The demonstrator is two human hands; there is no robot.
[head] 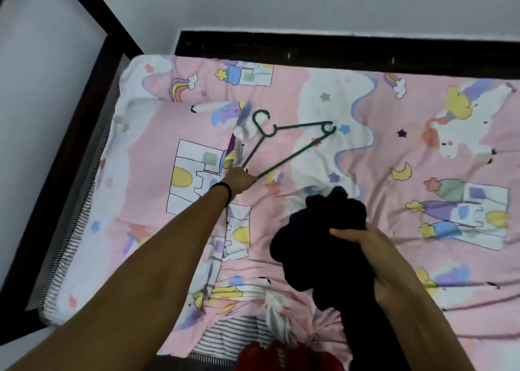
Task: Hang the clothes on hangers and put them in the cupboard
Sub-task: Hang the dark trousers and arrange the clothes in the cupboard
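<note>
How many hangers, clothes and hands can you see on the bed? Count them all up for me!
Green hanger: 1, gripped at one corner by the left hand.
Dark garment: 1, bunched in the right hand.
Red cloth: 1, at the bottom edge, mostly hidden.
Hands: 2, left hand and right hand.
Total: 5

Green hanger flat on the bed, one end gripped; bunched dark garment held up nearby.
</note>
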